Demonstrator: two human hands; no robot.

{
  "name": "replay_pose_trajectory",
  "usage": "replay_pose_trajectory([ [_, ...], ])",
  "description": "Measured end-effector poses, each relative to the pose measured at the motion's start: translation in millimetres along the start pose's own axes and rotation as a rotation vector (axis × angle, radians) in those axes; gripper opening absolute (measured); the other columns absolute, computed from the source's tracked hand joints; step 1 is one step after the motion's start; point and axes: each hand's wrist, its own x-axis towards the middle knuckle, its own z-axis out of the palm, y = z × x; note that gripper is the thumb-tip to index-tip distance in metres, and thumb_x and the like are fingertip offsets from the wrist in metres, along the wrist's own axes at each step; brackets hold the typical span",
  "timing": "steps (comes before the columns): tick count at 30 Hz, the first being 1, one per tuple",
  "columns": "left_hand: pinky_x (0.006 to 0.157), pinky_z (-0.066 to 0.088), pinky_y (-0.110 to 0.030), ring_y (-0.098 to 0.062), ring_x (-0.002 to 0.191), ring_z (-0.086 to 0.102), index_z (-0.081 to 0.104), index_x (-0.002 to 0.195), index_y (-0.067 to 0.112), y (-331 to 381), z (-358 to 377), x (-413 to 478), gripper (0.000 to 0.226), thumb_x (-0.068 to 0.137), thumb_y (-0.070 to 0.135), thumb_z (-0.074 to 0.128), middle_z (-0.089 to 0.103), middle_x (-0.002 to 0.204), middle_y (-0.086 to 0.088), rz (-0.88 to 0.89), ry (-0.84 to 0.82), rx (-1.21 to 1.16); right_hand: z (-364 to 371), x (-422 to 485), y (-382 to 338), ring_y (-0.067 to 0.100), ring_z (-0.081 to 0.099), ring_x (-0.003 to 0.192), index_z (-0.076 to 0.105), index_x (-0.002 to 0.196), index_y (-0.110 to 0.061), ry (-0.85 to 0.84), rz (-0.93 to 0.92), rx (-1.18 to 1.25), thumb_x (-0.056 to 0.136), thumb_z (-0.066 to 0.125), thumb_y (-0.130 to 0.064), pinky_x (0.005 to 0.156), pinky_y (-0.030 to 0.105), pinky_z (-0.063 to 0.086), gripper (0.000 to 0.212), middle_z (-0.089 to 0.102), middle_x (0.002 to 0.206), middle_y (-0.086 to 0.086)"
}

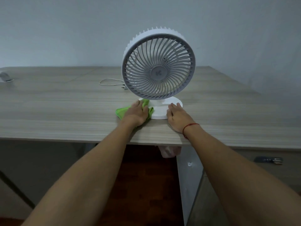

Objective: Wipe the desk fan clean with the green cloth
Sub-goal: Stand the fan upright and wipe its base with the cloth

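Fingers (140, 104) of left hand (136, 114) pressing green cloth (121, 112) on fan base (158, 111), right hand (176, 115) spread flat at table (65, 111) edge

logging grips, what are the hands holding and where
Left hand presses the green cloth at its middle; right hand steadies the fan base at its right edge.

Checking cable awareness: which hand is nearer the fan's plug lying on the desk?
Left. The left hand, pressing the green cloth, lies below the plug; the right hand rests on the base's far side.
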Motion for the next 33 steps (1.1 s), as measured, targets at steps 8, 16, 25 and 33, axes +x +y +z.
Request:
replay_pose_trajectory([
  [8, 0.125, 0.007, -0.035, -0.019, 0.153, 0.011, 0.024, 0.154, 0.017, 29, 16, -31, 0.054, 0.103, 0.036, 0.025, 0.018, 0.163, -0.005, 0.283, -0.055, 0.175, -3, -5, -4, 0.035, 0.036, 0.128, 0.051, 0.116, 0.008, 0.007, -0.018, 0.004, 0.099, 0.029, -0.013, 0.112, 0.036, 0.021, 0.035, 0.050, 0.128, 0.024],
  [16, 0.123, 0.013, -0.035, -0.025, 0.151, 0.017, 0.024, 0.153, 0.005, 27, -3, -1, 0.056, 0.104, 0.033, 0.019, 0.020, 0.162, -0.012, 0.111, -0.090, 0.163, -6, -6, -7, 0.038, 0.036, 0.128, 0.054, 0.115, 0.011, -0.017, -0.095, -0.029, 0.100, 0.027, -0.010, 0.109, 0.037, 0.025, 0.036, 0.050, 0.127, 0.024],
  [25, 0.119, 0.021, -0.039, -0.031, 0.145, 0.029, 0.035, 0.147, 0.004, 14, 3, 10, 0.054, 0.103, 0.031, 0.020, 0.032, 0.156, -0.017, 0.099, -0.026, 0.210, -6, -8, -6, 0.029, 0.034, 0.138, 0.047, 0.132, 0.002, -0.026, -0.135, 0.000, 0.102, 0.031, -0.021, 0.111, 0.027, 0.020, 0.041, 0.043, 0.144, 0.018],
  [33, 0.123, 0.014, -0.036, -0.019, 0.150, 0.021, 0.028, 0.153, 0.018, 35, 22, -19, 0.054, 0.102, 0.036, 0.026, 0.025, 0.161, -0.004, 0.261, 0.016, 0.180, -7, -8, -8, 0.025, 0.030, 0.142, 0.038, 0.142, -0.007, -0.024, -0.127, 0.037, 0.101, 0.031, -0.022, 0.117, 0.031, 0.021, 0.045, 0.037, 0.152, 0.012],
])
